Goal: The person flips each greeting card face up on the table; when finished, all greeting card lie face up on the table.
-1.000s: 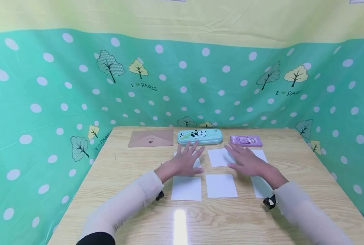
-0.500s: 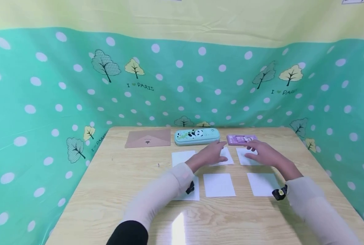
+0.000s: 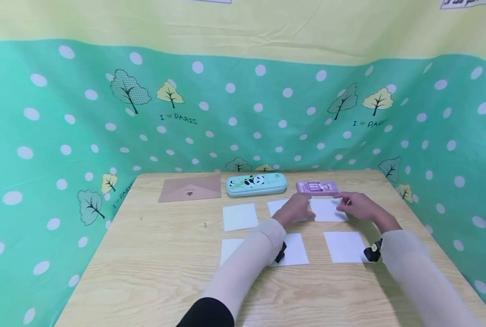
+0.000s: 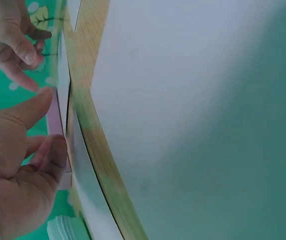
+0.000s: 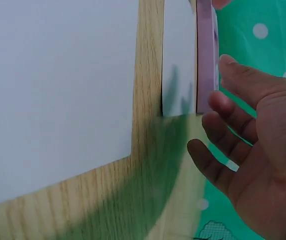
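Note:
My left hand point(image 3: 296, 209) hovers over the gap between the back-middle white paper square point(image 3: 274, 206) and the back-right paper square point(image 3: 326, 211). My right hand point(image 3: 359, 206) is at the right side of that back-right square. In the left wrist view the left hand point(image 4: 20, 165) has its thumb and fingers apart, holding nothing, with the other hand beyond it. The right wrist view shows the right hand point(image 5: 268, 145) with loosely bent, spread fingers near the end of a purple box point(image 5: 206, 65). Nothing lies between those fingers.
Other paper squares lie in rows: back left point(image 3: 240, 217), front left point(image 3: 228, 250), front middle point(image 3: 296, 250), front right point(image 3: 345, 246). Behind them stand a brown envelope point(image 3: 190, 188) and a light blue panda pencil case point(image 3: 257, 184). A green dotted curtain point(image 3: 226, 113) borders the wooden table point(image 3: 144, 272).
My left hand has moved right, from the back-left paper to beside the back-right one. My right hand has shifted right, off the papers' middle, its fingers more bent than before.

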`<state>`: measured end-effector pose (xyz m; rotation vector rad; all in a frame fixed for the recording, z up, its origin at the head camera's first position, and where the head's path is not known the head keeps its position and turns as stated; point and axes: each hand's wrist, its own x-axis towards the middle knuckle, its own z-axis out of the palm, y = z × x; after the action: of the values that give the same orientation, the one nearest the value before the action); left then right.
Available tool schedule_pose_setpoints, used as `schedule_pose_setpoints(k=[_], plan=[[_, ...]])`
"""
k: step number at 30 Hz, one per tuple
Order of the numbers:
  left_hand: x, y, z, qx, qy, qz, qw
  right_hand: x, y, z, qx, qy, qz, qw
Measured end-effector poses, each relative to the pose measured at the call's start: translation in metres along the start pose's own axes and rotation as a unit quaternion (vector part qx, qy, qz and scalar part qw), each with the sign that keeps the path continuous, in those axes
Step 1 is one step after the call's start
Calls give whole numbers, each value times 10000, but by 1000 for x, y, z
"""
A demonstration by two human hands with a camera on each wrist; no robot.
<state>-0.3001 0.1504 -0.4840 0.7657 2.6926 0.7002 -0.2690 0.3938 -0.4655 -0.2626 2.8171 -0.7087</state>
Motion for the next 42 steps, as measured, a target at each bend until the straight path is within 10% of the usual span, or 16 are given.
schedule_pose_setpoints(k=[5,21,42], plan=[[6,10,4,-527,-23,-395,9978,6,13,0,343,-296,348,9984],[16,10,9,64,-308,-915,9953,8,22,11,549,-315,796,9948],[12,12,11,-427,-92,-682,9967,6,28,14,857,401,818,9921]])
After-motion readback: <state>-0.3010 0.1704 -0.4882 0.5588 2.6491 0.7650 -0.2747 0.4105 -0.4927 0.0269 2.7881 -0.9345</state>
